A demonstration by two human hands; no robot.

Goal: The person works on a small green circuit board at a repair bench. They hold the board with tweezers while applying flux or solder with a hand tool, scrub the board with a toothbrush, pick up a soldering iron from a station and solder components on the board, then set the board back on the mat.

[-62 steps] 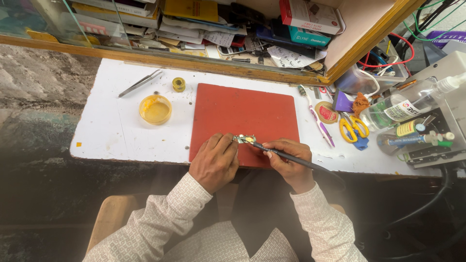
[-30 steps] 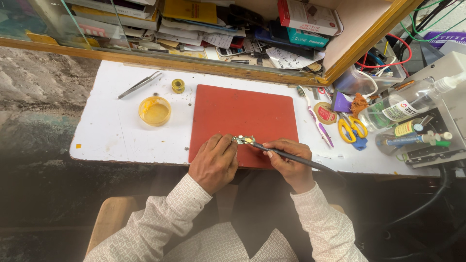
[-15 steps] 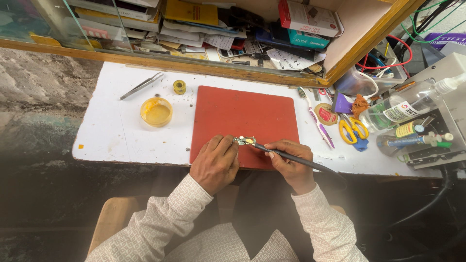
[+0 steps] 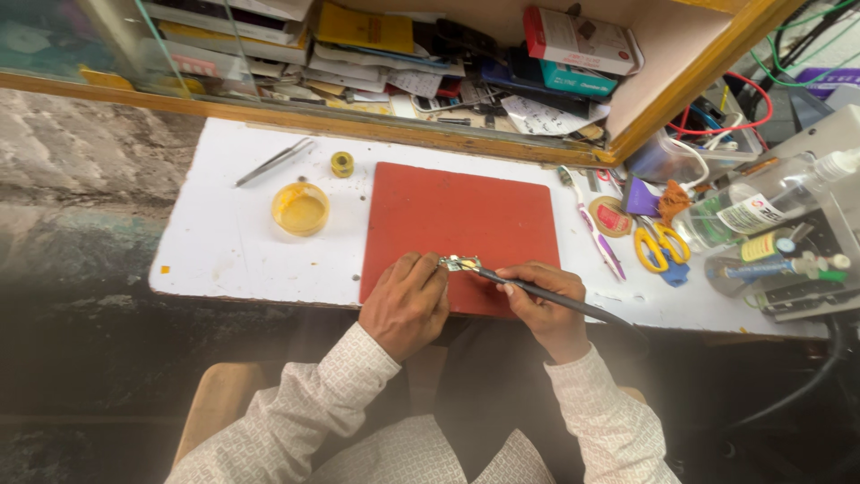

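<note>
The left hand (image 4: pixel 405 305) is curled closed at the near edge of the red mat (image 4: pixel 461 235), its fingertips pinning a small metal part (image 4: pixel 460 263) that lies on the mat's front edge. The right hand (image 4: pixel 545 305) is closed around a dark soldering iron (image 4: pixel 546 295) — held like a pen, tip touching the part, its cable trailing off to the right. On the white counter (image 4: pixel 224 246), left of the mat, stand a yellow dish (image 4: pixel 300 209), a small yellow roll (image 4: pixel 341 164) and tweezers (image 4: pixel 273 161) — yellow scissors (image 4: pixel 658 246) and a toothbrush (image 4: pixel 596 235) lie to the right.
</note>
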